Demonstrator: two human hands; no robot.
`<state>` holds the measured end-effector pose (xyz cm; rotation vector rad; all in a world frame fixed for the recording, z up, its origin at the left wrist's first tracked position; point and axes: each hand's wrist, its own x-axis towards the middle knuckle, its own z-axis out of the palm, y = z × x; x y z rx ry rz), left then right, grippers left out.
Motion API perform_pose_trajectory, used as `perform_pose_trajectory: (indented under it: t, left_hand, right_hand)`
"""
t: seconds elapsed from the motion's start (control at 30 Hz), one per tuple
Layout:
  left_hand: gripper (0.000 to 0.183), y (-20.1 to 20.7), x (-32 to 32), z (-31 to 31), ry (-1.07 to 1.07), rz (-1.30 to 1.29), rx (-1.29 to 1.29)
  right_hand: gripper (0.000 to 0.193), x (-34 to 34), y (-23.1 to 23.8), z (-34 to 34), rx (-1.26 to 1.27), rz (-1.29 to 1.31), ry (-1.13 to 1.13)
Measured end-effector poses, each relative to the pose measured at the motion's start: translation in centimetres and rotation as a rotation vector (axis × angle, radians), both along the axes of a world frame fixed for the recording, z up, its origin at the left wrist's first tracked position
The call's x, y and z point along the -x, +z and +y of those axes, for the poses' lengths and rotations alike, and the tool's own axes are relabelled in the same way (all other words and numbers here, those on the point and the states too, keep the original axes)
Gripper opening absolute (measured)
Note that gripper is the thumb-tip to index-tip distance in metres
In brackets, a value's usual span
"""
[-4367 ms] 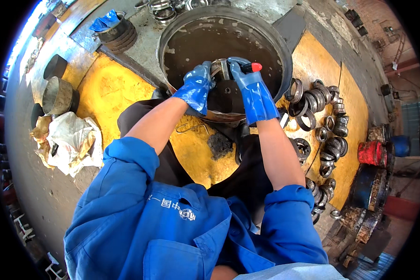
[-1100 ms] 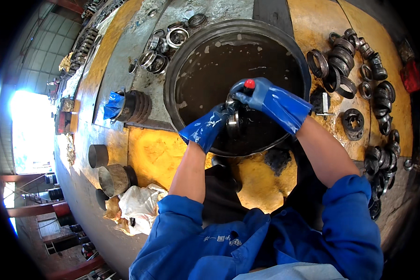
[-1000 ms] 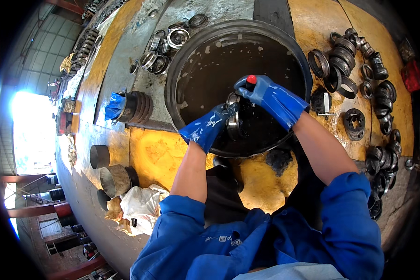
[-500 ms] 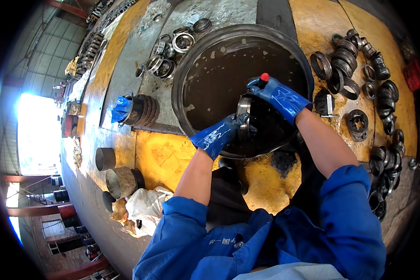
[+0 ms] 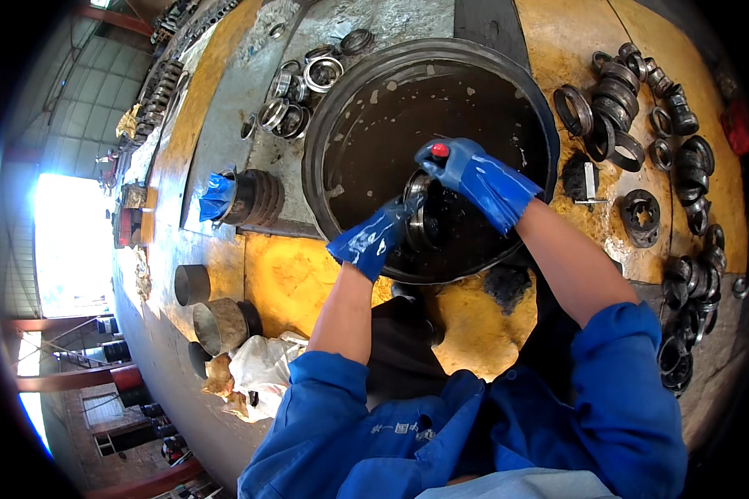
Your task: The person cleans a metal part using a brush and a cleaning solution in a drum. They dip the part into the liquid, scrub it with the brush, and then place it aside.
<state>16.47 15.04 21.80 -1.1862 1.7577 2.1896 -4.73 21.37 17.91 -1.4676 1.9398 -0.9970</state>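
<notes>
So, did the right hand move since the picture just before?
Yes, a bit to the left: against the tub, the right hand now sits nearer its left rim.

One camera is sitting on the person's head. It is looking down past the blue cloth sleeves point(image 5: 331, 378) at the left hand point(image 5: 395, 220) and the right hand point(image 5: 459, 164), both in shiny blue gloves point(image 5: 499, 195), and, close by, a big round dark tub point(image 5: 318, 158). Its wide lens is also catching a bright white doorway point(image 5: 71, 249) far left.
</notes>
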Motion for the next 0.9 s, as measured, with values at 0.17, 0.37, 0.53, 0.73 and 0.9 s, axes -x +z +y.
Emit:
perform_pose_trajectory:
  t: [0.17,0.37,0.53,0.73,0.9]
  left_hand:
    - [0.045,-4.3,-1.1,-0.8,-0.067,0.046,-0.168]
    - [0.041,-1.5,-0.2,0.3,-0.01,-0.069,0.082]
    - [0.039,0.3,-0.3,-0.6,0.036,-0.007,0.321]
    - [0.036,-0.4,1.8,-0.9,-0.029,0.004,0.313]
    - [0.033,-3.4,0.3,-1.5,-0.103,0.001,0.075]
  right_hand:
    - [0.015,3.5,-7.0,0.3,-0.143,-0.163,0.004]
    - [0.015,3.7,-6.2,0.6,-0.061,-0.369,-0.061]
    - [0.016,3.1,-0.7,-0.1,-0.122,-0.255,0.027]
    - [0.021,-1.3,4.1,1.7,0.024,0.053,0.176]
    - [0.027,-1.5,2.9,0.5,0.011,0.146,0.081]
